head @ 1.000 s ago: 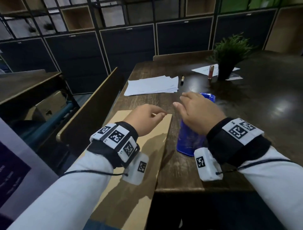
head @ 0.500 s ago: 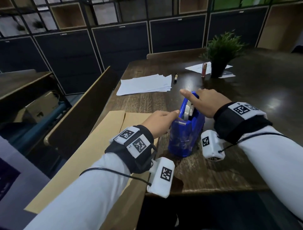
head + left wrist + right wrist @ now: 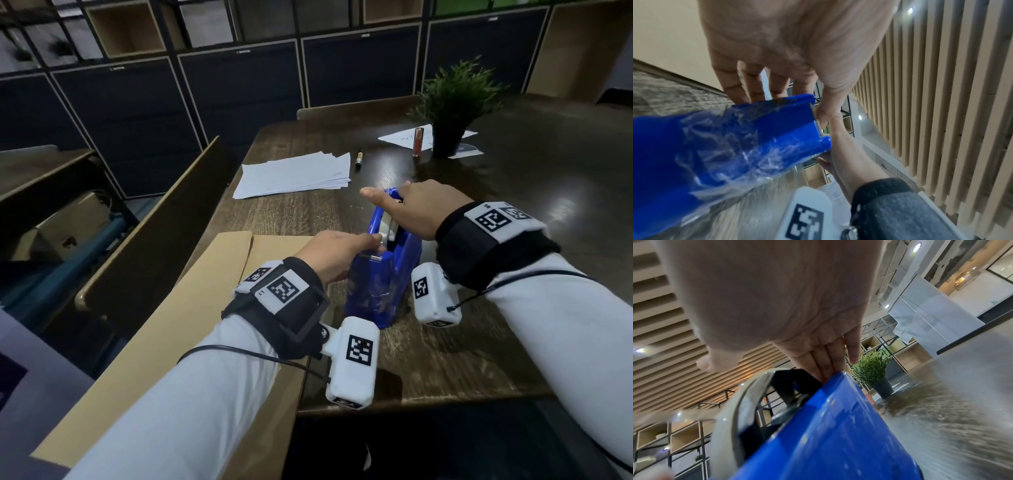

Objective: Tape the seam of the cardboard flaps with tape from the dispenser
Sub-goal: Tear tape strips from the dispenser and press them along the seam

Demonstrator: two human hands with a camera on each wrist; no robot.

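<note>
Ok, change from a sec ago: L hand (image 3: 337, 255) has come off the cardboard (image 3: 191, 308) and gone over to the dispenser (image 3: 383, 274), fingertips now at the cutter end, thumb and fingers closing there as if pinching the loose tape end, tho I can't make out the tape itself between them. R hand (image 3: 416, 210), which was lying over the dispenser's top, now sits with straight fingers pressed together on the far rim, thumb stuck out to the side, steadying it. Means the pull-off looks about to start; nothing on the seam (image 3: 251, 246) yet, flaps still bare. Dispenser stands upright on the table (image 3: 513, 359), just right of the cardboard, which overhangs the near-left edge. Count: 1 dispenser, 1 tape roll (image 3: 729, 415) in it, 2 flaps w/ 1 seam between, 2 hands both on the dispenser. Further back: 1 paper stack (image 3: 294, 174), 1 pen-like thing (image 3: 359, 159), 1 plant (image 3: 452, 102) in a dark pot, 1 small reddish tube (image 3: 418, 141), loose sheets under the pot.
</note>
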